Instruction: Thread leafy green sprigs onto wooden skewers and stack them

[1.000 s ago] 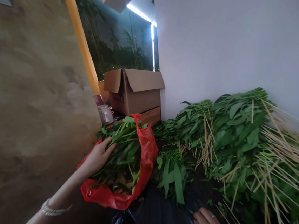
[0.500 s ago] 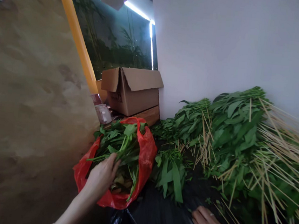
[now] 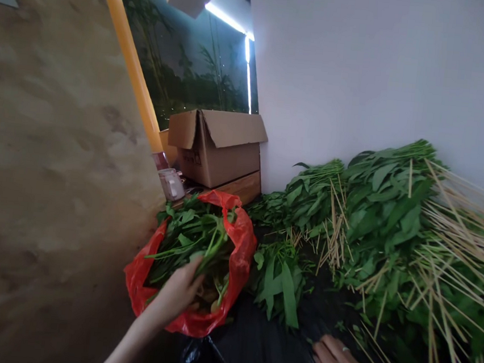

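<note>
My left hand [image 3: 182, 290] is inside the red plastic bag [image 3: 243, 256], closed round some leafy green stems [image 3: 214, 247]. Its fingertips are partly hidden by the greens. More loose leaves [image 3: 182, 221] fill the bag, with paler, yellowish pieces low in it. At the lower right, my right hand [image 3: 342, 362], with a ring on one finger, rests palm down on the black plastic sheet [image 3: 260, 343]; I see nothing in it, though its fingertips are partly hidden. Between the hands, a small bunch of long-leaved greens [image 3: 277, 287] lies on the sheet.
Large heaps of greens [image 3: 385, 201] with thin pale sticks [image 3: 469, 226] lie along the white wall on the right. Behind the bag are a clear jug [image 3: 171, 183] and an open cardboard box [image 3: 222, 157]. A mottled wall [image 3: 53, 186] borders the left side.
My left hand has moved slightly right and lower into the red bag, and the stems in it have shifted along. My right hand stays on the black sheet. The view has turned a little.
</note>
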{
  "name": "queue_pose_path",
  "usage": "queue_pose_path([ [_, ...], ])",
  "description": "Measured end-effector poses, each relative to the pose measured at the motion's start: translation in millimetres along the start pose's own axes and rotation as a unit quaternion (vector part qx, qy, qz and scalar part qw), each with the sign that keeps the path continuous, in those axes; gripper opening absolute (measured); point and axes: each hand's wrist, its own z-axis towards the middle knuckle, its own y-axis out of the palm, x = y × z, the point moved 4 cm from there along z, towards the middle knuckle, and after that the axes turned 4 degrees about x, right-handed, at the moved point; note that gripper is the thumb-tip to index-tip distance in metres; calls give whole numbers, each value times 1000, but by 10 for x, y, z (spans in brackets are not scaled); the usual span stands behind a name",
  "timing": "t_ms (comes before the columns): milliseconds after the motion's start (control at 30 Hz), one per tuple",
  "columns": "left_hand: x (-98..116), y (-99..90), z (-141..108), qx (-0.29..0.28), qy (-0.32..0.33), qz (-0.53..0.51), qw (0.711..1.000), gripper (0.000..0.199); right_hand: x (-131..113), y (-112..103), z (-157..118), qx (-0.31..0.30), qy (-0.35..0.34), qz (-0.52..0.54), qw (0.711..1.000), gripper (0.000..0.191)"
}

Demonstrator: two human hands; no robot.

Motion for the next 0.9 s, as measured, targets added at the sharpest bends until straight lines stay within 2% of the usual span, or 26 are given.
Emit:
queue_pose_path([
  [100,-129,-419,143,114,-5,96,989,40,-8,2,3,0,-3,2,1000,31],
  [167,-254,-586,221,145,-15,184,972,41,-6,6,0,-1,-4,3,1000,32],
  [233,-416,-629,280,124,-30,265,956,41,0,6,-5,-5,-1,1,1000,33],
  [333,-652,-513,308,26,-52,334,941,36,2,3,-8,-14,2,3,1000,36],
  [400,-718,-428,293,-25,-61,357,932,35,-5,-3,-4,-13,1,5,1000,36],
  [500,-622,-449,264,-35,-64,385,920,30,-14,-9,9,-6,4,6,1000,32],
  [633,-281,-680,229,11,-67,402,913,27,-24,-24,27,2,4,6,1000,31],
  [700,-123,-714,187,25,-79,382,920,30,-29,-40,32,6,3,3,1000,32],
  [733,-66,-677,156,22,-89,357,929,31,-32,-49,35,6,4,3,1000,32],
  [800,3,-484,71,-6,-108,290,951,32,-34,-65,42,4,10,4,1000,31],
  [900,50,-16,-76,-65,-91,212,971,33,-37,-90,63,7,20,8,1000,32],
])
